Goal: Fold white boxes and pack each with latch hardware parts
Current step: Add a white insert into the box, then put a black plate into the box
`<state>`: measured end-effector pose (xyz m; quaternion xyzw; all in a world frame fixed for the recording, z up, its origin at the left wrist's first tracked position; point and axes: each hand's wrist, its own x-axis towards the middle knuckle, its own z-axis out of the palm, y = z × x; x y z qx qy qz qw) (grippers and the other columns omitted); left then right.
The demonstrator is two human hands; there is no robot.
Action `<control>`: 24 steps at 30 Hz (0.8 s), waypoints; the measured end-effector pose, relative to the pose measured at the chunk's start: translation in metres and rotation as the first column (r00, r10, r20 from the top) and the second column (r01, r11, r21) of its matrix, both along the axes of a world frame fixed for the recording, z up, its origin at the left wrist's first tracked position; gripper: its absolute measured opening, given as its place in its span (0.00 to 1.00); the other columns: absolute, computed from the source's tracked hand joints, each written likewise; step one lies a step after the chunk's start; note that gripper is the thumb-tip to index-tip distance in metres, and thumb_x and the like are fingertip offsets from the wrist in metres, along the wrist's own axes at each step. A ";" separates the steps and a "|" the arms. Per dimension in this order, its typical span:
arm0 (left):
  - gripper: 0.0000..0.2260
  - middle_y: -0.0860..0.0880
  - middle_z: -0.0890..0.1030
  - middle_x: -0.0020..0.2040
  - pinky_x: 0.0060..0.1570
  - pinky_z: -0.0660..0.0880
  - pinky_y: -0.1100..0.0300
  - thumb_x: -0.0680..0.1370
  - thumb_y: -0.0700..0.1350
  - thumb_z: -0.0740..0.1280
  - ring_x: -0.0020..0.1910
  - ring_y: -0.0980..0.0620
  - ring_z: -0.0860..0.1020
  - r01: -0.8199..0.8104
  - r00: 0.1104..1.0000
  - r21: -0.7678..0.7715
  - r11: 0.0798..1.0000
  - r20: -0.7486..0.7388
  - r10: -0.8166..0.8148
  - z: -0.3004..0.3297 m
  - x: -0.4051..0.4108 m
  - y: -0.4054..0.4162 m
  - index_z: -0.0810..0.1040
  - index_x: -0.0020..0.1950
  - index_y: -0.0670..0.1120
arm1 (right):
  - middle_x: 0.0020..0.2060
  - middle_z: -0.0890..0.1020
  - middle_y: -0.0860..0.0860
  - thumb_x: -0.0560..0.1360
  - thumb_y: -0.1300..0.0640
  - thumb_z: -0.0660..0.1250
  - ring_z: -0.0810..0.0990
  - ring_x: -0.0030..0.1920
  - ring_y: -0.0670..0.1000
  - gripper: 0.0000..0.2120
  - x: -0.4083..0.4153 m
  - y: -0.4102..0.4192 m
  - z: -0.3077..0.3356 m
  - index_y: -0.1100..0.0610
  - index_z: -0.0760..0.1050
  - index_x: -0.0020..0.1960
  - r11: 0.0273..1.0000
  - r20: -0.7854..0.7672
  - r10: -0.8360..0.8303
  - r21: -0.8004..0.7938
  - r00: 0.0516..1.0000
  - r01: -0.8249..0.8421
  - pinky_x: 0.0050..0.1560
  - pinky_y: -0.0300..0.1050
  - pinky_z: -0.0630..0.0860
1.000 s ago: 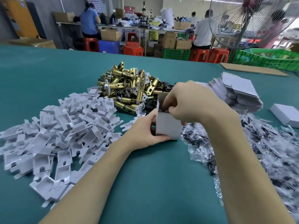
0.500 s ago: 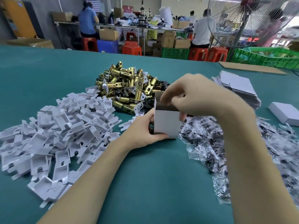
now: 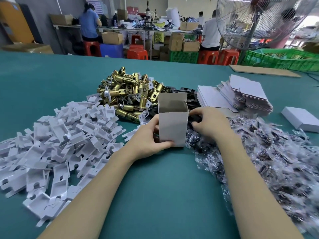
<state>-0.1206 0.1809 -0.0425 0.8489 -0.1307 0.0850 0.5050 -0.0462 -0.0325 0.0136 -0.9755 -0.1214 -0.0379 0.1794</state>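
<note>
A small white box (image 3: 173, 125) stands upright on the teal table (image 3: 155, 187), its top open with one flap raised at the back. My left hand (image 3: 148, 137) grips the box's lower left side. My right hand (image 3: 209, 123) rests just right of the box on a heap of clear plastic bags with dark parts (image 3: 267, 152), fingers curled down into the bags; whether it holds one is hidden. Behind the box lies a pile of brass latches (image 3: 131, 94). A heap of white cardboard inserts (image 3: 57, 138) spreads to the left.
A stack of flat unfolded white boxes (image 3: 241, 95) sits at back right, with a closed white box (image 3: 302, 119) at the far right edge. A cardboard sheet (image 3: 264, 70) lies further back. A large fan (image 3: 259, 19), crates, stools and seated people stand beyond the table.
My right hand has come off the box's open top and dropped to the right onto the bag heap. The box top now stands uncovered. My left hand keeps its hold.
</note>
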 end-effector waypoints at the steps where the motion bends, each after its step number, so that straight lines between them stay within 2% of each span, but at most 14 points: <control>1: 0.32 0.55 0.84 0.53 0.51 0.80 0.65 0.70 0.54 0.79 0.52 0.61 0.82 -0.005 1.000 0.010 1.000 0.002 0.005 0.000 0.000 0.000 0.64 0.62 0.78 | 0.64 0.81 0.49 0.74 0.57 0.67 0.79 0.59 0.56 0.25 0.002 0.002 -0.004 0.38 0.77 0.68 1.000 0.023 -0.012 -0.014 1.000 0.012 0.55 0.48 0.78; 3: 0.32 0.55 0.84 0.53 0.51 0.79 0.67 0.69 0.55 0.78 0.51 0.61 0.82 -0.012 1.000 0.018 1.000 0.005 0.012 0.001 0.000 0.000 0.63 0.59 0.81 | 0.69 0.77 0.47 0.74 0.55 0.66 0.78 0.64 0.56 0.27 0.005 0.006 -0.009 0.36 0.73 0.71 0.998 0.031 -0.019 -0.056 0.999 0.021 0.56 0.51 0.76; 5: 0.32 0.55 0.84 0.54 0.51 0.79 0.68 0.69 0.55 0.78 0.52 0.62 0.82 -0.013 1.000 0.014 1.000 0.002 0.013 0.001 0.000 -0.001 0.64 0.58 0.82 | 0.68 0.77 0.46 0.75 0.54 0.66 0.78 0.64 0.55 0.26 0.007 0.007 -0.013 0.36 0.74 0.70 0.998 0.039 -0.034 -0.059 0.999 0.036 0.55 0.49 0.75; 9: 0.32 0.57 0.84 0.52 0.47 0.77 0.72 0.69 0.52 0.80 0.50 0.62 0.83 -0.012 1.000 -0.017 1.000 -0.004 0.012 0.000 0.000 0.000 0.66 0.57 0.82 | 0.51 0.86 0.45 0.78 0.56 0.65 0.82 0.53 0.54 0.13 0.009 0.004 -0.020 0.41 0.84 0.56 0.971 0.181 -0.141 0.216 0.973 0.101 0.45 0.42 0.69; 10: 0.33 0.59 0.84 0.51 0.46 0.76 0.73 0.70 0.51 0.80 0.49 0.62 0.83 -0.009 1.000 -0.020 1.000 -0.002 0.009 0.001 0.000 0.000 0.66 0.57 0.82 | 0.50 0.86 0.45 0.79 0.54 0.66 0.82 0.53 0.53 0.12 0.009 0.004 -0.021 0.41 0.84 0.56 0.972 0.183 -0.137 0.216 0.974 0.096 0.45 0.42 0.70; 11: 0.33 0.61 0.84 0.52 0.46 0.76 0.73 0.71 0.49 0.81 0.49 0.62 0.83 -0.004 1.000 -0.023 1.000 0.000 0.004 0.001 -0.001 0.000 0.67 0.57 0.81 | 0.53 0.85 0.45 0.78 0.51 0.67 0.82 0.55 0.53 0.11 0.009 0.004 -0.020 0.41 0.82 0.58 0.980 0.164 -0.115 0.179 0.980 0.085 0.46 0.43 0.71; 13: 0.33 0.63 0.83 0.53 0.46 0.76 0.73 0.71 0.47 0.80 0.49 0.62 0.83 0.004 1.000 -0.029 1.000 0.003 -0.004 0.002 -0.001 0.000 0.67 0.57 0.81 | 0.61 0.82 0.46 0.77 0.47 0.69 0.80 0.61 0.54 0.17 0.009 0.006 -0.016 0.39 0.78 0.65 0.997 0.092 -0.071 0.050 0.993 0.067 0.51 0.47 0.73; 15: 0.33 0.62 0.83 0.53 0.46 0.76 0.72 0.72 0.46 0.80 0.48 0.61 0.83 0.007 1.000 -0.036 0.999 0.004 -0.006 0.002 -0.002 -0.001 0.68 0.57 0.81 | 0.65 0.79 0.47 0.76 0.47 0.69 0.78 0.63 0.55 0.21 0.009 0.008 -0.014 0.38 0.75 0.69 0.997 0.053 -0.080 0.001 0.995 0.080 0.53 0.49 0.73; 18: 0.33 0.62 0.84 0.52 0.46 0.78 0.70 0.72 0.47 0.80 0.47 0.58 0.84 0.007 1.000 -0.043 0.999 -0.003 -0.007 0.002 -0.002 -0.001 0.68 0.58 0.80 | 0.58 0.83 0.46 0.77 0.53 0.67 0.80 0.60 0.54 0.16 0.010 0.007 -0.014 0.42 0.79 0.64 0.984 0.084 -0.133 0.128 0.988 0.122 0.53 0.47 0.75; 20: 0.33 0.62 0.84 0.51 0.47 0.80 0.68 0.71 0.47 0.80 0.47 0.56 0.84 0.007 1.000 -0.046 0.999 -0.012 -0.008 0.001 -0.002 -0.001 0.69 0.58 0.80 | 0.53 0.84 0.46 0.77 0.56 0.65 0.80 0.58 0.54 0.16 0.009 0.005 -0.015 0.44 0.80 0.63 0.977 0.082 -0.148 0.169 0.986 0.132 0.52 0.46 0.76; 22: 0.33 0.62 0.84 0.51 0.47 0.80 0.67 0.71 0.47 0.80 0.47 0.55 0.84 0.009 1.000 -0.048 0.999 -0.013 -0.010 0.001 -0.002 -0.001 0.69 0.59 0.80 | 0.55 0.83 0.47 0.77 0.55 0.65 0.79 0.58 0.55 0.20 0.010 0.007 -0.015 0.44 0.77 0.67 0.990 0.056 -0.119 0.084 0.991 0.114 0.53 0.48 0.77; 24: 0.33 0.62 0.85 0.51 0.48 0.80 0.67 0.71 0.47 0.80 0.48 0.55 0.85 0.012 1.000 -0.047 0.999 -0.016 -0.013 0.001 -0.002 -0.001 0.69 0.59 0.80 | 0.60 0.81 0.52 0.78 0.52 0.64 0.79 0.61 0.58 0.21 0.011 0.011 -0.016 0.46 0.74 0.71 0.994 0.046 -0.099 -0.038 0.994 0.101 0.51 0.48 0.74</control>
